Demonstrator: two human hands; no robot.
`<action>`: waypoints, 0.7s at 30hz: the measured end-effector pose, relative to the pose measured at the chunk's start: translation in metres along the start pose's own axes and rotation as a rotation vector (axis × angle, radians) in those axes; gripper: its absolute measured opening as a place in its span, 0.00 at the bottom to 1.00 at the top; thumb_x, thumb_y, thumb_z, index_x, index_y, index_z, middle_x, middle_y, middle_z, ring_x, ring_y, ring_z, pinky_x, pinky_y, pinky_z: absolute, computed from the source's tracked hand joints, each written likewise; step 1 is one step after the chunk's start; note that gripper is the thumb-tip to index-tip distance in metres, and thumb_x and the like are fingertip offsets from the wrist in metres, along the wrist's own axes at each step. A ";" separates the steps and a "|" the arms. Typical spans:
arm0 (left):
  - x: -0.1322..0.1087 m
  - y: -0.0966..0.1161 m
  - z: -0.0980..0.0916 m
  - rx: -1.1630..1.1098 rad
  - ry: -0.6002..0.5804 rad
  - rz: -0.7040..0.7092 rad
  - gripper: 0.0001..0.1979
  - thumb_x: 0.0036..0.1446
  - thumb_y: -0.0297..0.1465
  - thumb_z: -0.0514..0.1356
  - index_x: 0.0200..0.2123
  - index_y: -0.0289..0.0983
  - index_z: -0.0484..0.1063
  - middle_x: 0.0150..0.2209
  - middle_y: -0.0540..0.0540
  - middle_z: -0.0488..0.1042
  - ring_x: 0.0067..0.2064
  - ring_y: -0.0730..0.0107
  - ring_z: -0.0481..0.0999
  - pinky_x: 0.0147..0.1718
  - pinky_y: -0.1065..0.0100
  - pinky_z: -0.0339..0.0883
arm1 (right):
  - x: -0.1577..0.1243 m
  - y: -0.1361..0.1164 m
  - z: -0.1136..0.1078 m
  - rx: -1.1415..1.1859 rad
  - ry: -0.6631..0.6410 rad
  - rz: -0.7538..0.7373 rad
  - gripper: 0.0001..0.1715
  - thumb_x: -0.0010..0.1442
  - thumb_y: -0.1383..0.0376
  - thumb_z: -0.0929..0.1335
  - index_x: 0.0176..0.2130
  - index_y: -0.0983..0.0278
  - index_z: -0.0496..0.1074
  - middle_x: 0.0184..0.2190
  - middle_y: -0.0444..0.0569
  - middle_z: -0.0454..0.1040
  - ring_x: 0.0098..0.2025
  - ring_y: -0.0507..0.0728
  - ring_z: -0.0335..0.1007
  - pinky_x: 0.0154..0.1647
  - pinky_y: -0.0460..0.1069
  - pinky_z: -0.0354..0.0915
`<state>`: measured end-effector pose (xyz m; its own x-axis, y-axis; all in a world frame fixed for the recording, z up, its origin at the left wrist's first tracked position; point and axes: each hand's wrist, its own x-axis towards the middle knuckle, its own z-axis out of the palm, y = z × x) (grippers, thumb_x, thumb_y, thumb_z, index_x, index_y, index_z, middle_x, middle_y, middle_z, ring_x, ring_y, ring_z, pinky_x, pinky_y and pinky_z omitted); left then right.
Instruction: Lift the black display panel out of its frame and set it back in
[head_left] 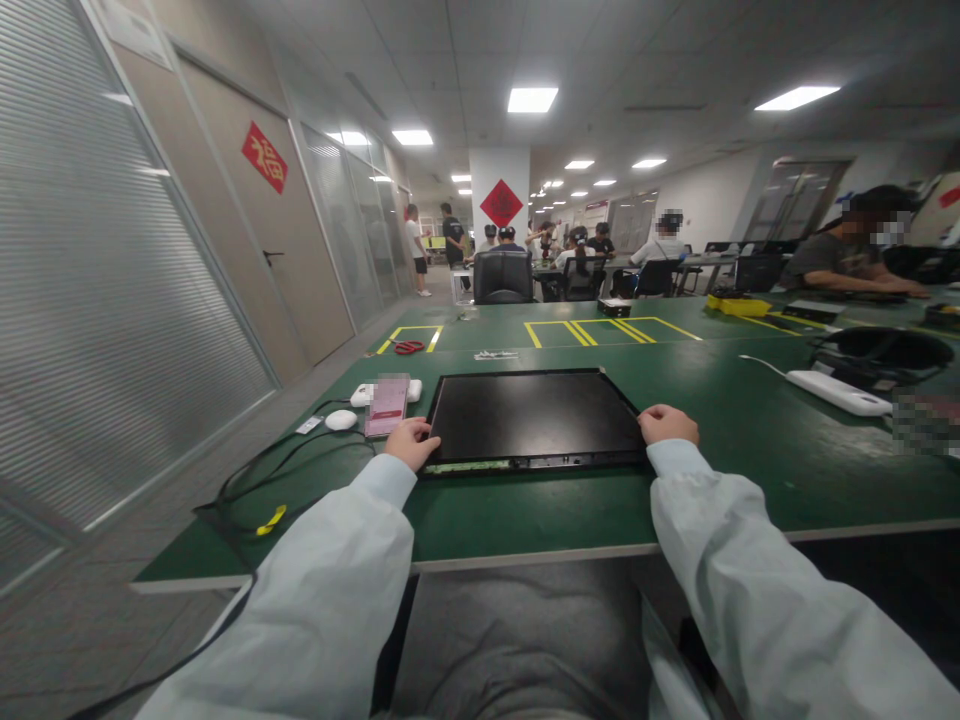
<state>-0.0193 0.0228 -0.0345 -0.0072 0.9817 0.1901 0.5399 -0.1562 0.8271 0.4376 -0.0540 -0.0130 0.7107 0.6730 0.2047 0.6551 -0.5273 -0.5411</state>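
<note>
A flat black panel (536, 415), like a screen lying face up, rests on the green table (720, 480) in front of me. My left hand (411, 442) grips its near left corner with the fingers curled over the edge. My right hand (667, 424) is closed on the near right corner in the same way. Both arms wear pale blue sleeves.
Left of the panel lie a pink phone (388, 404), a white mouse (341, 420) and black cables (255, 480). Red scissors (408, 347) sit farther back. A white power strip (836, 390) and a black object (885, 352) lie at the right. Several people sit or stand at the far tables.
</note>
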 end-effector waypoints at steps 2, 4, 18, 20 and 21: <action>0.000 -0.001 0.000 0.028 0.006 0.009 0.12 0.64 0.34 0.65 0.48 0.36 0.76 0.55 0.41 0.75 0.54 0.56 0.76 0.54 0.48 0.71 | 0.000 0.000 0.000 0.002 0.004 0.000 0.12 0.53 0.64 0.68 0.34 0.58 0.82 0.36 0.51 0.81 0.38 0.60 0.74 0.40 0.51 0.66; 0.001 -0.002 0.001 0.056 0.007 0.015 0.12 0.64 0.34 0.65 0.48 0.35 0.76 0.55 0.41 0.75 0.55 0.56 0.75 0.54 0.48 0.71 | -0.001 0.001 0.001 0.004 0.006 -0.002 0.12 0.53 0.64 0.68 0.34 0.58 0.82 0.36 0.51 0.81 0.38 0.60 0.74 0.40 0.51 0.66; 0.004 -0.009 0.002 0.257 -0.019 0.084 0.16 0.65 0.36 0.64 0.53 0.36 0.73 0.56 0.40 0.74 0.54 0.55 0.76 0.52 0.48 0.73 | 0.002 0.002 0.003 0.014 0.034 -0.012 0.11 0.51 0.64 0.69 0.33 0.59 0.82 0.33 0.51 0.81 0.35 0.59 0.74 0.38 0.50 0.66; 0.005 -0.011 0.002 0.271 -0.023 0.088 0.16 0.65 0.36 0.63 0.54 0.36 0.73 0.56 0.40 0.73 0.54 0.55 0.75 0.52 0.48 0.73 | 0.001 0.002 0.003 0.016 0.036 -0.013 0.11 0.51 0.64 0.69 0.33 0.59 0.83 0.34 0.51 0.81 0.35 0.59 0.74 0.38 0.51 0.66; 0.005 -0.012 0.003 0.273 -0.023 0.090 0.17 0.65 0.36 0.63 0.54 0.36 0.73 0.56 0.40 0.73 0.54 0.55 0.76 0.52 0.48 0.73 | 0.001 0.002 0.003 0.016 0.036 -0.012 0.11 0.51 0.64 0.69 0.33 0.59 0.83 0.34 0.52 0.81 0.35 0.59 0.74 0.38 0.51 0.66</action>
<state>-0.0238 0.0301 -0.0449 0.0679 0.9680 0.2416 0.7445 -0.2104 0.6336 0.4393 -0.0530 -0.0160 0.7120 0.6597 0.2404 0.6597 -0.5111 -0.5510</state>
